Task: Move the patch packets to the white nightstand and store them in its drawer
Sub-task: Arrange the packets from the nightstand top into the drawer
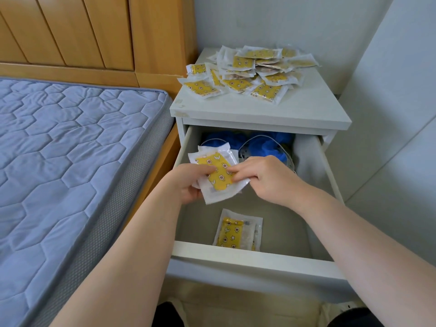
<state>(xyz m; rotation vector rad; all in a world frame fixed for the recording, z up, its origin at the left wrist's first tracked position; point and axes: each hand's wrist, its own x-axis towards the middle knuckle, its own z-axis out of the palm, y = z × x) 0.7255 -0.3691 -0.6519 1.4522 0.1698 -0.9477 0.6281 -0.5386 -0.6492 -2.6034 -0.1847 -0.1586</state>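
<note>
Head view: both hands hold yellow-printed clear plastic patch packets (219, 178) over the white nightstand (259, 109)'s open drawer (247, 254).
The left hand (188, 182) grips them, the right hand (264, 175) pinches their edge; one packet (237, 231) lies inside, a pile (250, 72) sits on top.

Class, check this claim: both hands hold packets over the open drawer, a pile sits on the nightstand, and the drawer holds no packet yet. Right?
No: the head view shows one packet already lying in the drawer, near its front wall. The rest is right.
</note>
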